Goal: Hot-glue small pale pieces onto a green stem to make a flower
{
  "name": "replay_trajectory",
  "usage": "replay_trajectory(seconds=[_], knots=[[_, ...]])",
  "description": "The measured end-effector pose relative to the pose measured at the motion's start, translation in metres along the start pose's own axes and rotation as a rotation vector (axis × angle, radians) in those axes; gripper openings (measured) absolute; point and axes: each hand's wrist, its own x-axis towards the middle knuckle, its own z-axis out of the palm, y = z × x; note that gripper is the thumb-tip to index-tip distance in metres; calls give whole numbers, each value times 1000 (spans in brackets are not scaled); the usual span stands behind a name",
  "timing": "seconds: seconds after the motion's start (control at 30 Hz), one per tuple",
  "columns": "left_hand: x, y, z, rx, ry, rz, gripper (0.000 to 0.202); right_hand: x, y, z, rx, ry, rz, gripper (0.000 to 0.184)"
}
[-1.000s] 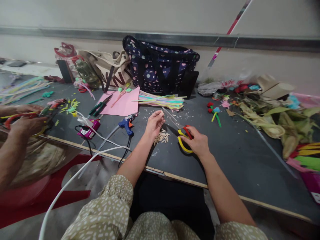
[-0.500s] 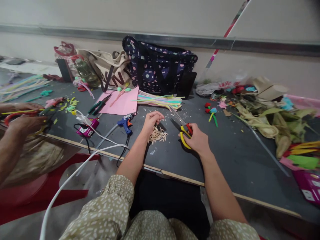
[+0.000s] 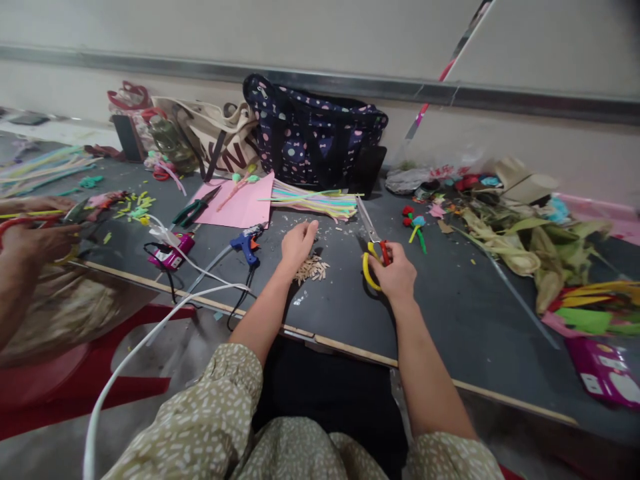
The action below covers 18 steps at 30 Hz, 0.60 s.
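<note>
In my right hand [image 3: 399,272] is a pair of scissors [image 3: 368,221] with yellow and red handles. Their blades point away from me, toward a bundle of pastel pipe cleaners [image 3: 315,202]. My left hand [image 3: 297,245] hovers just over a small heap of short beige cut pieces [image 3: 312,269]. Its fingers are curled closed with the thumb up, and whatever they may pinch is hidden. To the left of that hand lies a blue glue gun [image 3: 245,245]. A pink sheet [image 3: 245,212] behind it carries a pipe-cleaner flower stem [image 3: 240,189].
Green-handled pliers [image 3: 196,207] and a purple box [image 3: 171,250] with white cables sit left. Another person's hands [image 3: 40,233] work at far left. Bags [image 3: 315,133] line the wall. Pipe-cleaner flowers [image 3: 414,223] and dried husks [image 3: 520,240] lie right.
The scissors have swung from pointing up-left to pointing more straight ahead. My left hand has turned, with its thumb now raised. The view has shifted slightly.
</note>
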Motion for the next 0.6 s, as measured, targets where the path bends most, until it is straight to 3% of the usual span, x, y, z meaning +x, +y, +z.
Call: replay_trajectory(seconds=[0.13, 0.27, 0.33, 0.47, 0.6], knots=[[-1, -5, 0, 124, 19, 23, 43, -1, -1, 0, 6, -5, -15, 66], [6, -12, 3, -111, -19, 30, 53, 0, 1, 0, 21, 11, -8, 67], [10, -14, 3, -157, -9, 60, 41, 0, 2, 0, 30, 26, -1, 67], [13, -11, 1, 41, 12, 173, 13, 2, 2, 0, 36, 29, -5, 66], [13, 0, 3, 259, -58, 258, 8, 3, 4, 2, 40, 7, -2, 62]])
